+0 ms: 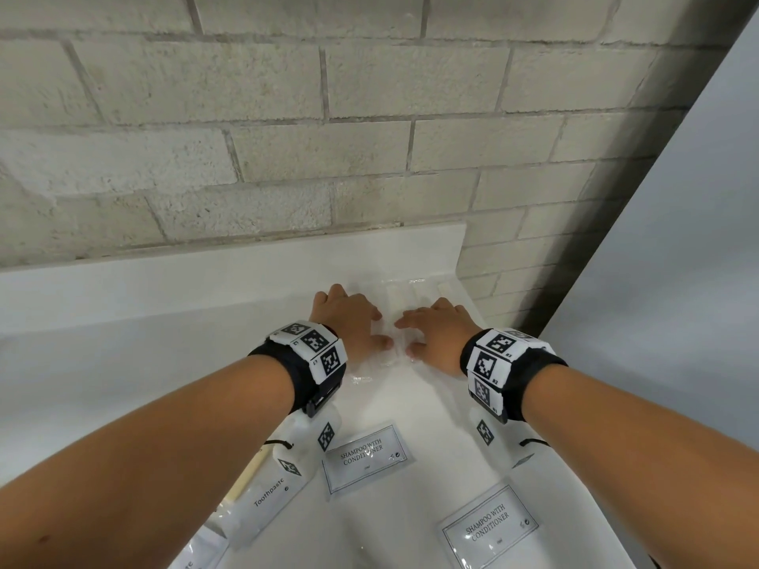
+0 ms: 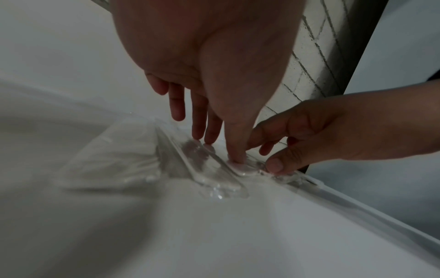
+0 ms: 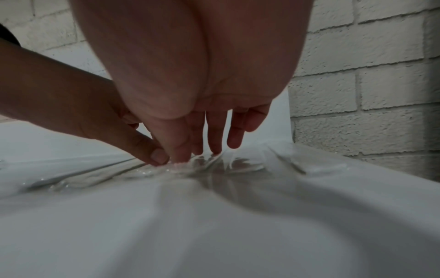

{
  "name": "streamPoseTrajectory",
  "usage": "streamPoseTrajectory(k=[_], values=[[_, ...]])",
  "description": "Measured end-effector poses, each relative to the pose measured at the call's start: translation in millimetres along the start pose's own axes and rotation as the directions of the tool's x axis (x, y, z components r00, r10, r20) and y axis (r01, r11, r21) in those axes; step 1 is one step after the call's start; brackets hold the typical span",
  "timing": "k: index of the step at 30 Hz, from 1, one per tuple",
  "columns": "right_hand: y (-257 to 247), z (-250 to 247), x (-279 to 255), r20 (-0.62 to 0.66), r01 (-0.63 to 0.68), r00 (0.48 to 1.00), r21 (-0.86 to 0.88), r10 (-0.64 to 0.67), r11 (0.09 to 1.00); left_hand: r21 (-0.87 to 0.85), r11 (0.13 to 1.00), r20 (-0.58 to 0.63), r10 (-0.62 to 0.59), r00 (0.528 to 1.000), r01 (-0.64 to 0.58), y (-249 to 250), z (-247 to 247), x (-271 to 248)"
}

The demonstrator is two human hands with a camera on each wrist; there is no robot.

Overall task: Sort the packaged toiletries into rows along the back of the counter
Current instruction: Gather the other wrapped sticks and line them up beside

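While two shampoo sachets (image 1: 366, 457) and one toothpaste pack (image 1: 269, 496) lie near the front, both hands press straight fingers on clear packets (image 1: 394, 322) at the back of the white counter (image 1: 123, 363): left hand (image 1: 349, 322), right hand (image 1: 437, 328). The counter's right edge is close; a brick wall (image 1: 287, 117) stands behind.

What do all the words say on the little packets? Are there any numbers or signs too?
"SHAMPOO WITH CONDITIONER" on the middle sachet.
"SHAMPOO WITH CONDITIONER" on the right sachet.
"Toothpaste" on the long packet.
"L1" on the left wristband.
"R2" and "R3" on the right wristband.
Black-and-white square code signs on both wristbands: patterns, not words.
Tiny print under each shampoo title: too small to read.
Clear packets under the hands: no words visible.
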State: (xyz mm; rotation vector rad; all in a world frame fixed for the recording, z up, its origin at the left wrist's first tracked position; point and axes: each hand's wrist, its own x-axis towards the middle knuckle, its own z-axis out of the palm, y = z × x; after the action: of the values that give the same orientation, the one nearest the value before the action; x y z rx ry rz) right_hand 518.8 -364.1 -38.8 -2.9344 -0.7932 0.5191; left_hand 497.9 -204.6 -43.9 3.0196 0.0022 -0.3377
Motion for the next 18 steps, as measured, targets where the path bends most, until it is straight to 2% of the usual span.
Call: streamPoseTrajectory(k=[18], values=[[0.8, -0.6, 2.8, 0.028, -0.002, 1.000, -0.025, 0.003, 1.000, -0.011, 1.000, 0.022, -0.029, 0.999, 0.030, 0.8, -1.1, -1.2]])
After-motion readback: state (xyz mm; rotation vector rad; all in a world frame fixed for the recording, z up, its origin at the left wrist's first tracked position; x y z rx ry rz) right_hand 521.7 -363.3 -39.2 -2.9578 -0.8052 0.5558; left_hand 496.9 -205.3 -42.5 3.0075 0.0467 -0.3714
